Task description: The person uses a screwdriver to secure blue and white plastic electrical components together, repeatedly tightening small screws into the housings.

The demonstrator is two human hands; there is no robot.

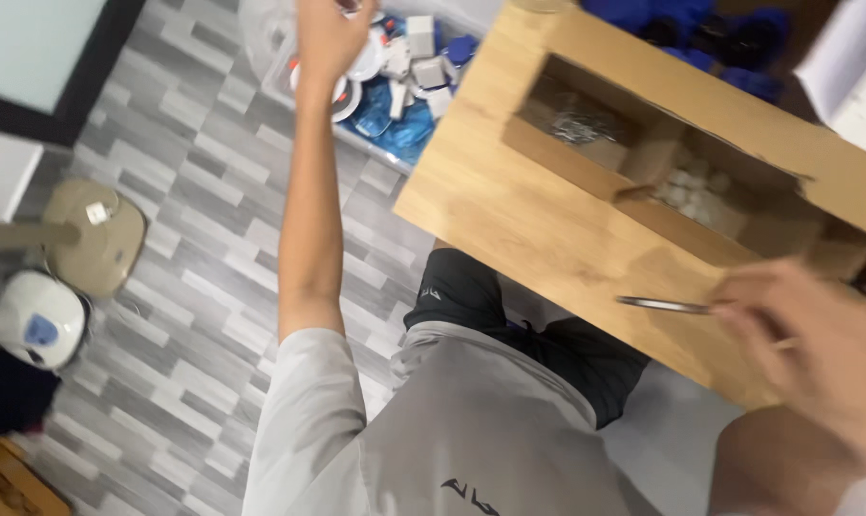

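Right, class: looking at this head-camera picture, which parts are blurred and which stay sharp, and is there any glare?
Head view: the right hand and its thin metal tool are smeared by motion blur; the left hand is slightly soft; the grey plank floor and wooden table read clearer; no strong glare, lighting even.

Grey wood-look floor (194,182) of staggered planks in pale and dark tones, evenly lit. Dark-framed window or glass panel (32,43) at upper left, pale and bright. Below it, a round beige stand base (98,239) on the floor with a pole across it, beside a white rounded appliance (36,320) with a blue patch. Corner of brown wooden furniture (3,483) at lower left. Light wooden desk (519,210) at right, set at an angle, with open compartments sunk into its top. Clear plastic bin (395,158) on the floor past the desk's corner.
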